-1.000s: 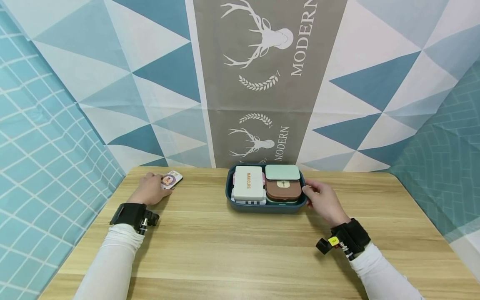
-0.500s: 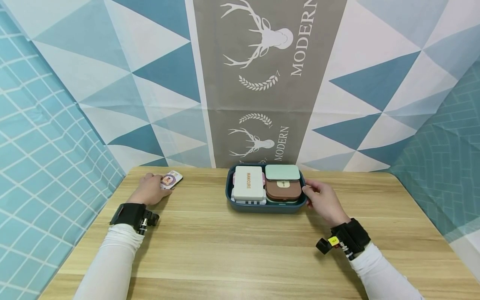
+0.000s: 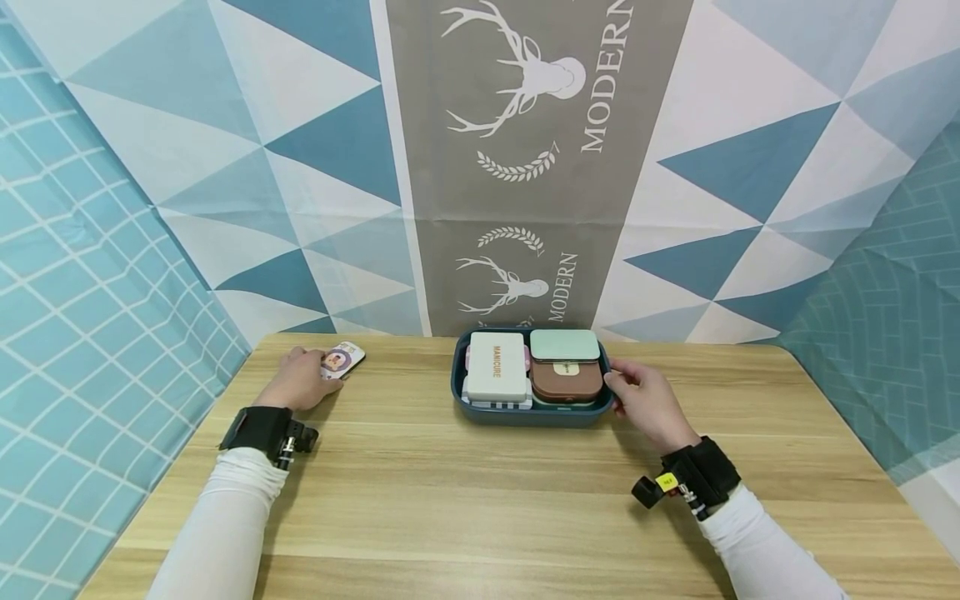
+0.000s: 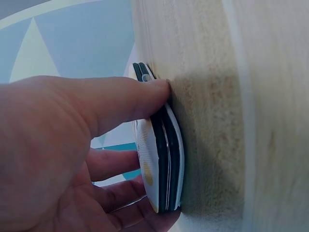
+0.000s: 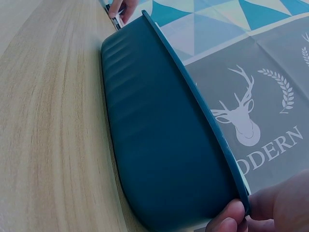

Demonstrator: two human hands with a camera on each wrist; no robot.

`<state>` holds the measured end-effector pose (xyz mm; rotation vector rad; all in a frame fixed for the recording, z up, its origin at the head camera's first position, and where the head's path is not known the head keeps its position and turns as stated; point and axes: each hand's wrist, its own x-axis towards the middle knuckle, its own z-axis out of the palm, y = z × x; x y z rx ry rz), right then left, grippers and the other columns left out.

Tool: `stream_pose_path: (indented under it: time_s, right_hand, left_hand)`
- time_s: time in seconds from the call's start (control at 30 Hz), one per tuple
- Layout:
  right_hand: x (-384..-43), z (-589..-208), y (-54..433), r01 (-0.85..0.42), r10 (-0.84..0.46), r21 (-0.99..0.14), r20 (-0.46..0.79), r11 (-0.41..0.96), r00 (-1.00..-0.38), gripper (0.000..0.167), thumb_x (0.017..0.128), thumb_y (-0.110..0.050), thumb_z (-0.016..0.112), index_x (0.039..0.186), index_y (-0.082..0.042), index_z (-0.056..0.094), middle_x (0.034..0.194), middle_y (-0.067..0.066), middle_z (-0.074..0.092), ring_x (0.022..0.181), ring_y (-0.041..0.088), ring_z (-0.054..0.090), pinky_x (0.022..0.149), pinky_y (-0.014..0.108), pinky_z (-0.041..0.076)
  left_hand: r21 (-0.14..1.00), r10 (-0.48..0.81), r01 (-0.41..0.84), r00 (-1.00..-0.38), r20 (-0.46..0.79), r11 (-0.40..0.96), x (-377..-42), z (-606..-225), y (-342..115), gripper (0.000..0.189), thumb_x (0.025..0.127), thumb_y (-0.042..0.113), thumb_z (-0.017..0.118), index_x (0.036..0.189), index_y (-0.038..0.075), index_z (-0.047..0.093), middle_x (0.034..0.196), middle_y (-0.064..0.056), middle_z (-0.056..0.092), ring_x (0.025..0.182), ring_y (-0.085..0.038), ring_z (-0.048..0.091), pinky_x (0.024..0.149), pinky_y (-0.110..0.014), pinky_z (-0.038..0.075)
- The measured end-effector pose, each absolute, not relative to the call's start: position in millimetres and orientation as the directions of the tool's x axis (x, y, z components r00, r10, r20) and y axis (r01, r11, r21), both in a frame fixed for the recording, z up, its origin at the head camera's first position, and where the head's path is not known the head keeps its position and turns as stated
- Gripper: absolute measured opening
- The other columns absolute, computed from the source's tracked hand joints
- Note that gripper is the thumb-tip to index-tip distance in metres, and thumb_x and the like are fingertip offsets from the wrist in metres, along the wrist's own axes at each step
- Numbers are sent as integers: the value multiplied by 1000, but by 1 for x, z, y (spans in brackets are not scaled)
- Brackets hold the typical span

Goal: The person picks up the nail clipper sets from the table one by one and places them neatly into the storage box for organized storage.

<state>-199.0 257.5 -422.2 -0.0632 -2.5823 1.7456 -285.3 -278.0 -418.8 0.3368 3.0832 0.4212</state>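
Observation:
My left hand (image 3: 296, 379) grips a small white case (image 3: 343, 358) with a round cartoon print, at the table's far left. In the left wrist view, the thumb presses one edge of this case (image 4: 169, 166) and the fingers lie on its far side; its sides are dark, with a thin metal seam. My right hand (image 3: 651, 407) pinches the right rim of a dark blue plastic basket (image 3: 536, 417). Inside it lie a white case (image 3: 497, 371) marked MANICURE, a brown case (image 3: 567, 387) and a mint-green case (image 3: 565, 345). Pieces beneath them are mostly hidden.
The wooden table (image 3: 465, 508) carries both the basket and the small case. Patterned cloth (image 3: 517, 192) with a deer-head print rises right behind the basket. Tiled-pattern sheets stand at the left (image 3: 90, 333) and right (image 3: 892, 283).

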Motion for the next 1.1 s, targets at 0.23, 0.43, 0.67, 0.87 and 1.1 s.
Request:
stream_pose_path:
  time_s: [0.23, 0.43, 0.67, 0.87, 1.1]
  right_hand:
    - [-200, -423, 258, 21, 51, -929, -2, 371, -999, 42, 113, -13, 52, 151, 5, 53, 101, 18, 56, 74, 22, 58, 63, 32, 55]
    - [-201, -424, 259, 17, 45, -930, 0, 368, -999, 43, 113, -14, 52, 152, 5, 53, 99, 16, 57, 72, 20, 58, 63, 32, 55]
    - [-200, -423, 259, 20, 45, -931, -4, 364, -999, 43, 114, -14, 52, 152, 5, 52, 102, 19, 57, 73, 20, 58, 63, 32, 55]
    - [-200, -424, 260, 29, 53, -928, -10, 371, -999, 42, 113, -13, 51, 152, 5, 53, 101, 20, 57, 73, 21, 58, 63, 31, 55]
    - [-201, -426, 260, 28, 50, -928, -10, 372, -999, 42, 113, -12, 51, 151, 4, 54, 100, 17, 56, 74, 22, 58, 64, 33, 55]
  left_hand:
    - [266, 217, 215, -976, 24, 940, -286, -419, -278, 63, 97, 22, 75, 135, -23, 54, 108, -32, 62, 103, -45, 51, 94, -60, 41]
    - [264, 212, 212, -977, 28, 941, -286, -419, -277, 62, 96, 21, 75, 133, -24, 54, 107, -32, 62, 103, -46, 51, 93, -60, 42]
    - [262, 207, 205, -978, 21, 943, -287, -420, -277, 62, 96, 21, 74, 134, -23, 54, 109, -33, 61, 104, -46, 51, 93, -60, 42]
    - [270, 206, 204, -978, 22, 941, -286, -418, -276, 62, 97, 21, 74, 135, -23, 53, 109, -33, 60, 104, -46, 50, 92, -60, 42]
    - [277, 201, 198, -979, 17, 940, -281, -412, -277, 63, 97, 21, 74, 135, -24, 52, 110, -34, 59, 103, -46, 49, 92, -60, 42]
